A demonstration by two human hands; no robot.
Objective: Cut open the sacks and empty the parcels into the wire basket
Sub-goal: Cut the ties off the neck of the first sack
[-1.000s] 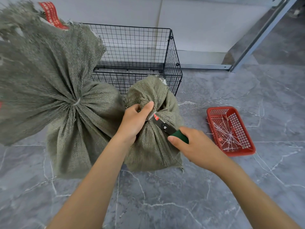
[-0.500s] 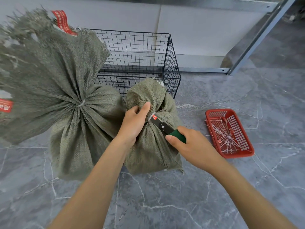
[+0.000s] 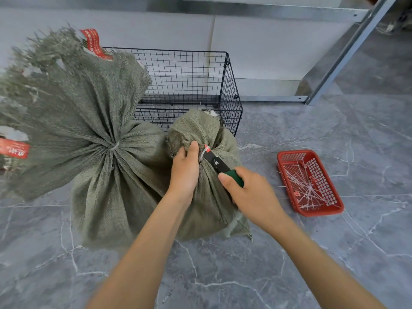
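Sack (image 3: 207,210) (knife (image 3: 217,162) alongside) in left hand (image 3: 185,172)

Looks like a parcel sorting depot, folks, a bare working floor and no home. Two woven green sacks, a large sack (image 3: 95,152) and a smaller sack (image 3: 211,201), are cinched with plastic ties and carry red tags (image 3: 93,42). They stand on grey marbled floor tiles (image 3: 356,134) just in front of a black wire basket (image 3: 185,72). A green-handled cutter (image 3: 217,162) sits at the smaller one's tie. A red tray (image 3: 318,212) holds a heap of loose white ties (image 3: 307,188), and a galvanised frame leg (image 3: 347,47) slants past plain white wall panels (image 3: 267,52).
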